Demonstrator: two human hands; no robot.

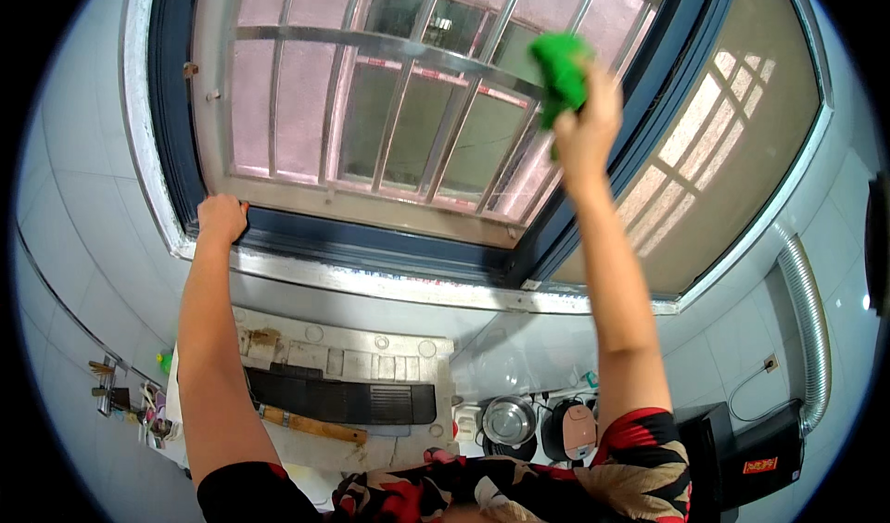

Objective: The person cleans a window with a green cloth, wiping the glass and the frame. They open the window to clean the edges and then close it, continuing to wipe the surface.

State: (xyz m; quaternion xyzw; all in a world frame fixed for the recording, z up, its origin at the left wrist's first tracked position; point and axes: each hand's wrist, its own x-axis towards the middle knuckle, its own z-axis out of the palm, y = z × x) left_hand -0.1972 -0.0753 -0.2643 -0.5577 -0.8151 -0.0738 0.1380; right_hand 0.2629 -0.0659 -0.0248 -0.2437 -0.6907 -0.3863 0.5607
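My right hand (591, 130) is raised in front of the window and grips a bunched green cloth (562, 71). Both are blurred, and whether the cloth touches the glass I cannot tell. Behind them run the metal security bars (396, 116), with a dark blue window frame stile (553, 234) close by on the right. My left hand (222, 217) is closed over the lower left corner of the window's blue bottom rail (375, 234). Its fingertips are partly hidden, with a thumbnail showing at the right side.
Below the sill (417, 293) lies a pale foam slab (410, 446) bearing a black panel (341, 398) and a wooden-handled tool (313, 425). Right of it stand a steel pot (509, 420) and a pink-lidded cooker (578, 431). A flexible metal duct (810, 328) meets a black range hood (758, 446).
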